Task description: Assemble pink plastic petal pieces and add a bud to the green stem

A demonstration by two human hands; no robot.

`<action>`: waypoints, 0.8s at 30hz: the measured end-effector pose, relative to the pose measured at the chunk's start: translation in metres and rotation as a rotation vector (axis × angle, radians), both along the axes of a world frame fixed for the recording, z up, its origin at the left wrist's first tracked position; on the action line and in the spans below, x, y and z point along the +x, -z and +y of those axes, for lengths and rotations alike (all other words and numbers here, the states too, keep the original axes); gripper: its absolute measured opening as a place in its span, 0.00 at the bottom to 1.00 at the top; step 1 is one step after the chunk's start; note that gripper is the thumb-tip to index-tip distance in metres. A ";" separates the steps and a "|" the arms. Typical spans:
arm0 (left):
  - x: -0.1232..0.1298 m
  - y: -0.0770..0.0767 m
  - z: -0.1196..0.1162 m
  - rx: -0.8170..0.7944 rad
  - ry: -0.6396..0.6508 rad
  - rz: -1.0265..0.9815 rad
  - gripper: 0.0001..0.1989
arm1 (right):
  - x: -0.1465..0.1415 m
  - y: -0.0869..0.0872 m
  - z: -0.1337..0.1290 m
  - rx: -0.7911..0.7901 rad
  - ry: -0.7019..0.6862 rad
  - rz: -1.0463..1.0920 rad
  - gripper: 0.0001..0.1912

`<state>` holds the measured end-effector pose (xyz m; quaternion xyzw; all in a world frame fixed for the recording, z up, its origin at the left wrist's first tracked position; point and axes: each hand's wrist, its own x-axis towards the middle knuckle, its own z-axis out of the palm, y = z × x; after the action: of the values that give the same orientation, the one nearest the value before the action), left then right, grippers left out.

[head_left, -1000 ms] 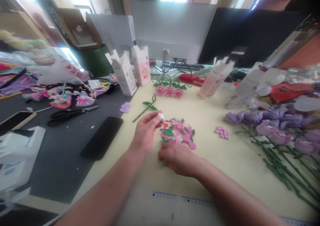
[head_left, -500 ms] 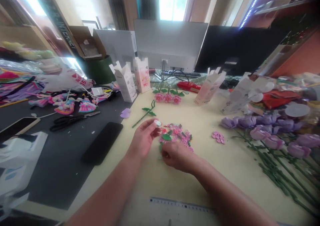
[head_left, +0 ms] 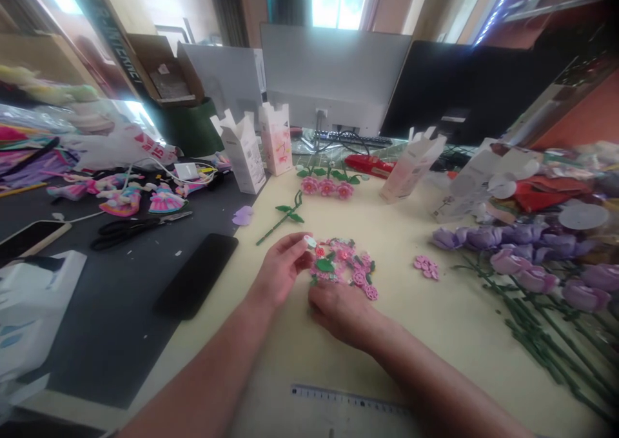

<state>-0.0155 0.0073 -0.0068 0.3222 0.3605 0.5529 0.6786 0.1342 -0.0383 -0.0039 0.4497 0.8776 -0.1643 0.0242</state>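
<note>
My left hand (head_left: 280, 267) pinches a small round white piece (head_left: 310, 241) between thumb and forefinger, at the left edge of a pile of toy flower parts. In that pile lie pink petal pieces (head_left: 358, 277), a green leaf piece (head_left: 325, 265) and small red bits. My right hand (head_left: 341, 309) is curled at the near side of the pile, knuckles up. Its fingertips are hidden, so I cannot make out what they hold. Beyond the hands lies a green stem with leaves (head_left: 283, 222), and behind it a row of finished pink flowers (head_left: 326, 188).
More pink petal pieces (head_left: 426, 267) lie to the right, near purple roses (head_left: 527, 273) on green stems. Opened white boxes (head_left: 242, 154) stand at the back. On the left are a black phone (head_left: 198, 277), scissors (head_left: 120, 231) and a lilac petal (head_left: 242, 215). A ruler (head_left: 348, 399) lies in front.
My right hand has drawn slightly toward me, showing more pink pieces at the pile's near right. My left hand still pinches the white piece. The view has shifted a little.
</note>
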 end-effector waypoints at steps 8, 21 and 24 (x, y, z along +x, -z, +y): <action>0.002 -0.001 0.000 -0.017 0.019 -0.050 0.11 | 0.015 -0.007 0.012 -0.029 0.183 0.323 0.05; 0.014 0.000 -0.007 -0.070 0.164 0.026 0.13 | 0.031 -0.012 0.031 0.013 0.529 1.033 0.05; 0.015 0.002 -0.008 -0.048 0.163 0.071 0.13 | 0.031 -0.013 0.030 0.090 0.535 0.988 0.04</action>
<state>-0.0006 -0.0006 -0.0092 0.3535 0.3700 0.4753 0.7157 0.1649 -0.0085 0.0090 0.5268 0.6462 -0.3180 -0.4514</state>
